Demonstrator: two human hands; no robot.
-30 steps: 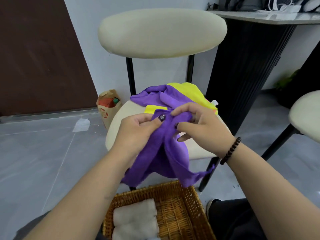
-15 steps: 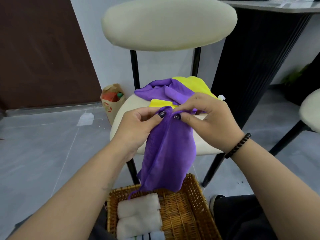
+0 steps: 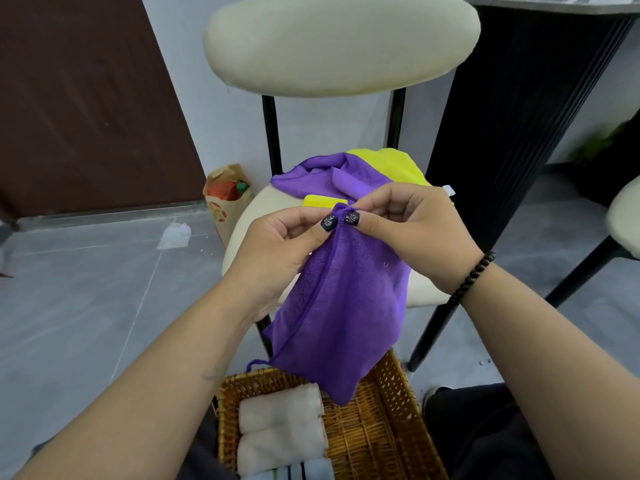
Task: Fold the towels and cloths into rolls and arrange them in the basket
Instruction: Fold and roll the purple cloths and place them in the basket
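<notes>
Brown paper bag (image 3: 227, 197) with something red and green inside sat on the grey tiled floor (image 3: 86, 289) at left, beside the cream padded chair with black metal legs (image 3: 332, 46). Left hand (image 3: 277, 251) was raised over the chair seat, thumb and fingers pinched closed on the top corner of a purple microfibre cloth (image 3: 339, 317). Cloth hung straight down from the pinch, doubled over, its lower corner dangling over the woven wicker basket (image 3: 388, 427) at bottom centre. In the basket's left half lay two rolled white towels (image 3: 282, 427) side by side, touching, with a striped blue-white rolled cloth (image 3: 298, 472) just below them at the frame edge. Right hand (image 3: 415, 230), black beaded bracelet (image 3: 471, 277) on its wrist, pinched the same top corner, its thumb right next to the left thumb. Behind the hands, a second purple cloth (image 3: 318, 174) and a yellow cloth (image 3: 391, 164) lay heaped on the seat. Dark ribbed panel (image 3: 519, 116) stood at right.
</notes>
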